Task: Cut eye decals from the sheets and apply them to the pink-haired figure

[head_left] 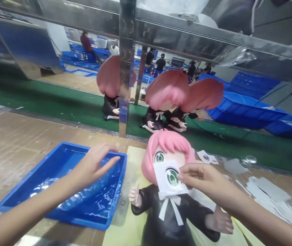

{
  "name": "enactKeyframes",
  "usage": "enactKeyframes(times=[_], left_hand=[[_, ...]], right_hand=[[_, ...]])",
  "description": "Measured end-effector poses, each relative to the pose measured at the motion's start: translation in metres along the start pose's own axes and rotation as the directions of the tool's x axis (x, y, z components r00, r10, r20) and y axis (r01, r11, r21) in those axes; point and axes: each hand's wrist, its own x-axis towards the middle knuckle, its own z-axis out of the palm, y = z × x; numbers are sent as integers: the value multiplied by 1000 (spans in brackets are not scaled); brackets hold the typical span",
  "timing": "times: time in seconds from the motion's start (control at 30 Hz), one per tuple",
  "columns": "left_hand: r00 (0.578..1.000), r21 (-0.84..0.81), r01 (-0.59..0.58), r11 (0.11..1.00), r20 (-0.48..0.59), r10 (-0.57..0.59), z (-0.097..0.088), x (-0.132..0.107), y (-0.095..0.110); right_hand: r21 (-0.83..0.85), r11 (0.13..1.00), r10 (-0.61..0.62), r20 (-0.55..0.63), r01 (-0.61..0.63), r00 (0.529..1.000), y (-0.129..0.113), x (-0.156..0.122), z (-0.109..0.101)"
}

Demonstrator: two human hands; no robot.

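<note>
Between my arms a pink-haired doll figure point(169, 218) in a black dress with a white bow leans back on a pale yellow sheet point(117, 218). One green eye shows on its face. My right hand point(199, 176) pinches the right edge of a white paper square, an eye decal point(161, 177) with a printed green eye, which covers the lower part of the face. My left hand point(97, 162) is over the right part of a blue tray point(107, 218), thumb and fingers apart, holding nothing. In the tray lies clear, shiny liquid or plastic; I cannot tell which.
Past the bench edge, several similar pink-haired figures point(166, 89) stand on a green surface point(71, 102) behind a metal post point(127, 68). At right are scraps of white paper point(269, 191), another eye decal point(206, 157) and a small round metal object point(250, 160). Blue crates point(243, 109) and people are farther back.
</note>
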Motion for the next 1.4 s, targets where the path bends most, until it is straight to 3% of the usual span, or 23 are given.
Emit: enactKeyframes(times=[0.07,0.2,0.3,0.4,0.73,1.0,1.17,1.4], left_hand=[[975,61,-222,973,-9,223,11,20,14],[840,151,-534,832,-20,543,35,61,52],[761,183,-637,749,-5,648,51,81,74],[721,224,-679,699,24,692,65,91,85],[724,369,-659,656,76,685,91,100,88],[727,384,-658,648,99,680,94,101,88],[725,392,-659,642,101,682,95,102,89],[716,464,-641,612,72,694,98,104,92]], right_hand=[[48,997,59,-94,-54,994,11,-6,-11],[132,988,104,-164,-82,981,20,-3,-20],[174,984,81,-198,-47,977,20,4,-21],[167,986,64,-257,-21,964,19,10,-21],[123,992,38,-306,-1,951,30,18,-23],[150,988,63,-174,-37,983,29,8,-23],[132,985,133,-157,-113,979,27,5,-20],[110,988,122,-133,-108,984,31,3,-22]])
